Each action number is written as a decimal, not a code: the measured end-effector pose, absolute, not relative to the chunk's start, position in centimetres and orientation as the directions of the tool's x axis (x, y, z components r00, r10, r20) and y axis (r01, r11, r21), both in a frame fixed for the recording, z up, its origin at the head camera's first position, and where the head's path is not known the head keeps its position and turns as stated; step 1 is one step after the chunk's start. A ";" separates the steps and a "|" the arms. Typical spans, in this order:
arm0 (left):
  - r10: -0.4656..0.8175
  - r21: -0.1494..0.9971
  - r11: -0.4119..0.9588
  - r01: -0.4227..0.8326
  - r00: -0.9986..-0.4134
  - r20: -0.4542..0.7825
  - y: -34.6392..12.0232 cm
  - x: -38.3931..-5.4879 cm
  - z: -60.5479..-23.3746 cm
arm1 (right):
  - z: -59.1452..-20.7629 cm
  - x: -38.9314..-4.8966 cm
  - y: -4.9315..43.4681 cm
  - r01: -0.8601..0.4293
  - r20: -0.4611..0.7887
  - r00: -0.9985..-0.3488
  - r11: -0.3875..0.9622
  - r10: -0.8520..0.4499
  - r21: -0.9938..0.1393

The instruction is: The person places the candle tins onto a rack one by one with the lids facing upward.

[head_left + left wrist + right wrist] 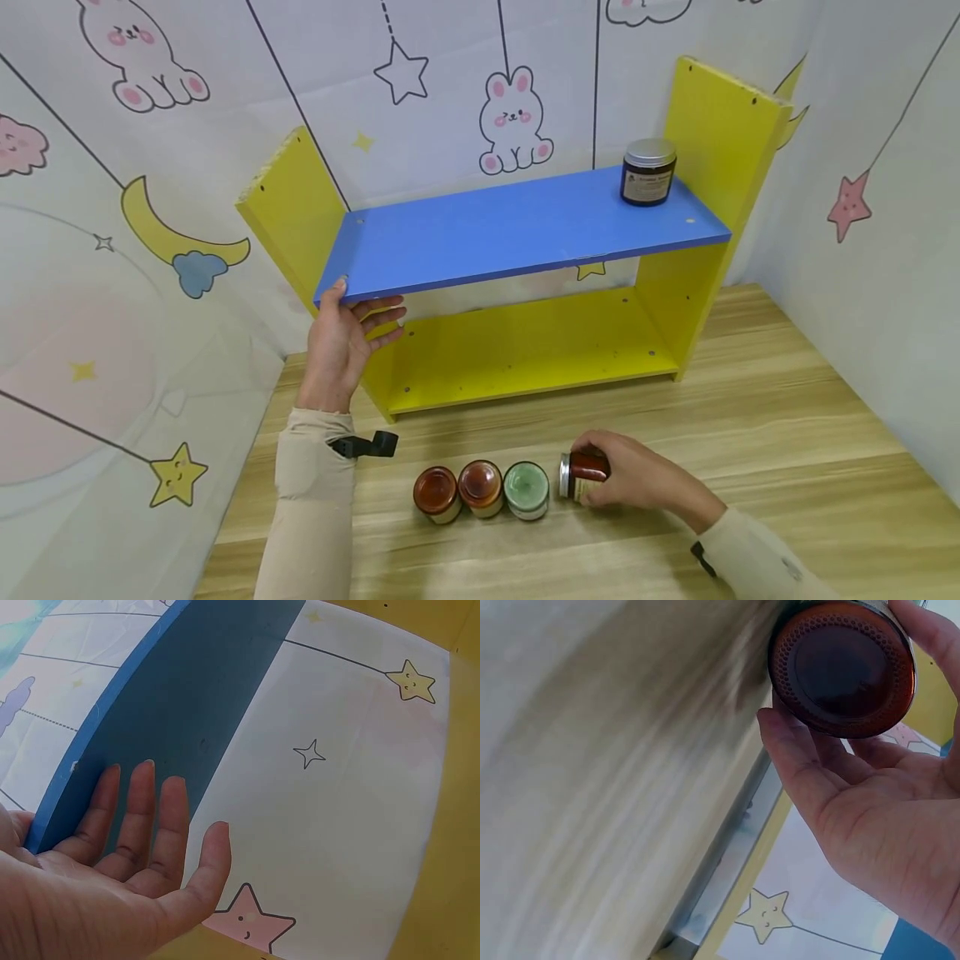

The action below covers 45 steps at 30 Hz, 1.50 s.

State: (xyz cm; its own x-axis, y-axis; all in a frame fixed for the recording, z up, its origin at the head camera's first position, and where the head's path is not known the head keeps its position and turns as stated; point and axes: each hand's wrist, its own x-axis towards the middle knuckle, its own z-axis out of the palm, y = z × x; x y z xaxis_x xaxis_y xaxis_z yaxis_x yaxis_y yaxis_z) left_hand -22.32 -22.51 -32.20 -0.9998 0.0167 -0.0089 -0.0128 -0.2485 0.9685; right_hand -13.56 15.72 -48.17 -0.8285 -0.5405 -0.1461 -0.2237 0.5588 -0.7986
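My right hand (637, 473) grips an amber glass jar (588, 475) on its side, silver lid pointing left, close over the table. In the right wrist view the jar's dark round base (844, 667) faces the camera, with fingers and thumb about its sides. At the left front corner of the blue shelf board (480, 229), my left hand (337, 346) holds the edge, thumb on top and fingers spread underneath. Left of the held jar stand a green jar (527, 490) and two reddish-brown jars (481, 487), side by side in a row, no lids showing on top.
A dark jar (648, 173) with a silver lid stands upright at the blue board's right end. Yellow side panels (723, 142) flank the board, above a yellow bottom shelf (525, 350). The unit stands on a wood-grain table (780, 433), before a wall covering with cartoon drawings.
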 end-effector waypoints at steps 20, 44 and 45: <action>0.007 0.972 -0.233 -0.014 -1.000 -0.013 -22.6 -22.3 -32.2 | -47.9 -13.9 15.2 -0.300 -0.129 -0.830 0.631 -0.542 -0.715; 0.023 0.970 -0.244 0.005 -1.000 0.011 -22.6 -22.2 -32.2 | -48.0 -13.5 15.5 -0.290 -0.060 -0.848 0.556 -0.526 -0.779; 0.023 0.970 -0.243 0.005 -1.000 0.011 -22.6 -22.1 -32.3 | -48.0 -13.5 15.5 -0.285 -0.061 -0.849 0.553 -0.525 -0.783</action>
